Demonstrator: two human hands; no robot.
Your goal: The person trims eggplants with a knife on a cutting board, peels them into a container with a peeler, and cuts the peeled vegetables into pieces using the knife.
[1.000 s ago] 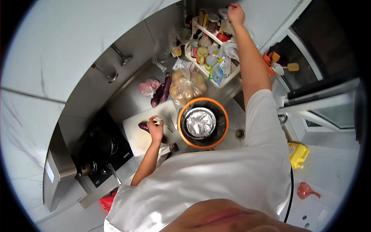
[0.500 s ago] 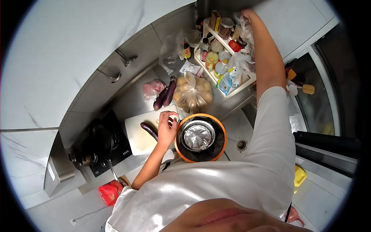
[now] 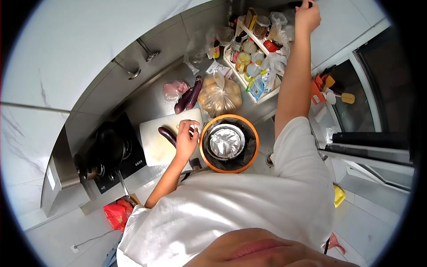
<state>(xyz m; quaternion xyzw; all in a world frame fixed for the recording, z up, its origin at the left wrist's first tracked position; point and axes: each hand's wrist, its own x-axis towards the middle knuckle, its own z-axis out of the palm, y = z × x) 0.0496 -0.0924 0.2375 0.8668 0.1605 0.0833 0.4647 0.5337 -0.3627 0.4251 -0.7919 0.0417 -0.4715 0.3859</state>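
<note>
My left hand (image 3: 187, 137) is over the right part of the white cutting board (image 3: 153, 144), beside the orange-rimmed bin. Its fingers are curled around something small and pale that I cannot make out. A purple eggplant (image 3: 167, 135) lies on the board, partly behind that hand. High at the upper right, my right hand (image 3: 308, 18) is raised beyond the white shelf rack (image 3: 240, 75), with fingers closed around a small dark thing, mostly hidden. Two more eggplants (image 3: 194, 93) lie behind the board, between wrapped meat (image 3: 175, 90) and a bag of round, pale brown produce (image 3: 220, 97).
The orange-rimmed bin (image 3: 255, 149), lined in black, holds a foil-lined bowl (image 3: 227, 142). A black pan (image 3: 110, 143) sits on the stove at left. Jars, bottles and plastic bags crowd the rack. Two ladles (image 3: 133, 73) hang on the wall. An open window (image 3: 373, 147) is at right.
My right hand went down to the plastic bags on the rack, then rose away up and right. My left hand has moved right, off the eggplant on the board.
</note>
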